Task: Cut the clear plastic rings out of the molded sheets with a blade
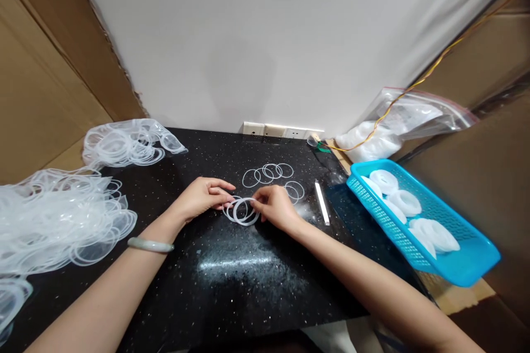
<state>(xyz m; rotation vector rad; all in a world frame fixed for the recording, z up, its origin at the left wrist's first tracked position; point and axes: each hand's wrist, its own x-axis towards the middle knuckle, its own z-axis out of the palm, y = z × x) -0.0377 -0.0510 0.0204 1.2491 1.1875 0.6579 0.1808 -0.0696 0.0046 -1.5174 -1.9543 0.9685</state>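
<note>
Head view. Held rings (236, 213): a small overlapping group of thin, whitish, translucent hoops, between the two hands just above or on the black speckled counter (199, 298) — contact with the surface cannot be told.

Right hand (275, 207): thumb and finger together, apparently pinched on the group's right edge. Left hand (206, 196): index finger stretched out, the other fingers curled, tips at the group's left edge; whether they grip or merely touch, cannot tell. Bracelet on the left wrist (150, 244).

Nearby: loose rings (262, 171) overlap in a row beyond the hands, with more beside the right hand. A white stick (322, 203) lies to the right of these; farther right, a blue basket (476, 273) contains white coiled bundles (404, 203). Heaped rings (62, 220) lie at the left.

Handling (judged): very light, soft and springy, probably rubbery; unlikely to break, though a hard tug might stretch one. Surface may be slick or clingy — uncertain. Best hold: a light fingertip pinch on the band at one side, the opposite side steadied, edges kept level so that hoops do not slip out or tangle.
</note>
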